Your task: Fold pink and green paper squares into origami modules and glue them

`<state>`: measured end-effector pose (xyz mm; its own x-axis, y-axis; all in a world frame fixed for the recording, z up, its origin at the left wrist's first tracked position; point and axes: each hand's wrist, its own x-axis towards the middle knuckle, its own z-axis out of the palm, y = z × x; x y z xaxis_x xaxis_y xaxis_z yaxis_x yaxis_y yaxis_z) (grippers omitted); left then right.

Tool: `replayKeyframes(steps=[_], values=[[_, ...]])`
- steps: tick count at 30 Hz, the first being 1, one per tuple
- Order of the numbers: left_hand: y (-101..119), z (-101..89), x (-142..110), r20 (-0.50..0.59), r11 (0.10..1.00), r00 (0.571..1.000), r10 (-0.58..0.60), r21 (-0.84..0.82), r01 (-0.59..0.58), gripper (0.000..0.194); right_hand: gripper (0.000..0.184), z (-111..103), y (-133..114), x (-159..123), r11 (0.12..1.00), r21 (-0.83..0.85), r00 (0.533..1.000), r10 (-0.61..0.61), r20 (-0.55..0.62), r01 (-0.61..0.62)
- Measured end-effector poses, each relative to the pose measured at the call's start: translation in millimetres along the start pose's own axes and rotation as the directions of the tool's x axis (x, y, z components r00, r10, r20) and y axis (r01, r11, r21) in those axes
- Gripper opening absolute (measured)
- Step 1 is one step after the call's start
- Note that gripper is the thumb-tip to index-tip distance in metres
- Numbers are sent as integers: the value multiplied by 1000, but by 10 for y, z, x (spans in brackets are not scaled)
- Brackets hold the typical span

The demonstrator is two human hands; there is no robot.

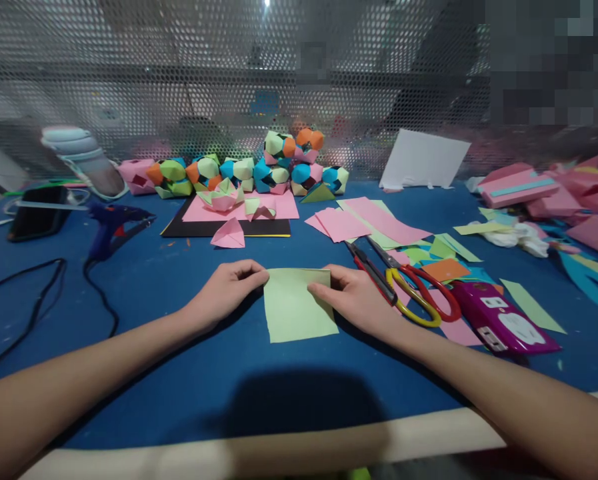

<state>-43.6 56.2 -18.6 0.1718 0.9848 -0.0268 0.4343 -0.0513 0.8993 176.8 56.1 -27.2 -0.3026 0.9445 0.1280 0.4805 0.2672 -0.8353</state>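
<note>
A light green paper square (299,310) is held between my two hands just above the blue table. My left hand (233,290) pinches its upper left corner between thumb and fingers. On the other side, my right hand (353,293) grips the upper right edge, its thumb lying on the paper's front and the fingers behind. The sheet looks flat, with its lower edge toward me. To the right of my right hand lie scissors (416,283) with red and yellow handles and a utility knife (373,270).
Folded paper balls (273,175) line the back, behind a folded pink piece (229,233). Pink sheets (341,223), paper scraps (446,270) and a purple power extension block (503,319) lie right. A glue gun (111,227), phone (39,212) and bottle (86,163) stand or lie left.
</note>
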Motion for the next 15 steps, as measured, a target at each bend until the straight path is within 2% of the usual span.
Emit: replayKeyframes(steps=[2, 5, 8, 12, 15], values=[[5, 4, -7, 2, 1000, 1000, -6, 2, 6, 27, 18, 14, 4, -9, 1000, -1, 1000, -19, -10, 19], [4, 10, -13, 21, 996, 1000, 13, 92, -15, 27, 13, 37, 10, -21, 997, 29, 997, -72, -30, 72], [-23, 18, -12, 34, 975, 993, 112, 189, -117, 25, 10, 55, 22, -30, 973, -25, 970, -231, -70, 230], [-68, 30, -9, 10, 946, 979, 204, 256, -200, 22, 16, 73, 75, -45, 853, -126, 856, -515, -42, 506], [-84, 36, -8, -13, 932, 974, 226, 294, -213, 17, 24, 82, 126, -56, 748, -229, 775, -631, 44, 623]])
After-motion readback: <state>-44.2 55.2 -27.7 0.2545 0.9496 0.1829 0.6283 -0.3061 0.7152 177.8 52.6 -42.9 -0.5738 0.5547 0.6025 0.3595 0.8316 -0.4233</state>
